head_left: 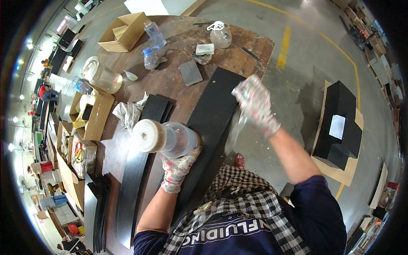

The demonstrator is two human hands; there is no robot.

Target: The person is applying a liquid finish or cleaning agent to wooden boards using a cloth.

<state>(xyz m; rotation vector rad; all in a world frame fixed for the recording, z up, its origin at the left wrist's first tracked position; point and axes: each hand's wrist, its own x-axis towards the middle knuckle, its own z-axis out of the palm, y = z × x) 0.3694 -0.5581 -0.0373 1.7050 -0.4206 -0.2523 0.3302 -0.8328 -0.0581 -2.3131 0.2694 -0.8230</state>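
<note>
Gripping a clear jar (170, 138), left hand (177, 168) beside black panel (212, 114).

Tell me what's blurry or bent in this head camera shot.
Head view: the right hand is smeared by motion blur; the left hand on the clear jar is sharp; the black panel and table edge bow toward the rim; bright lamps flare at far left.
</note>
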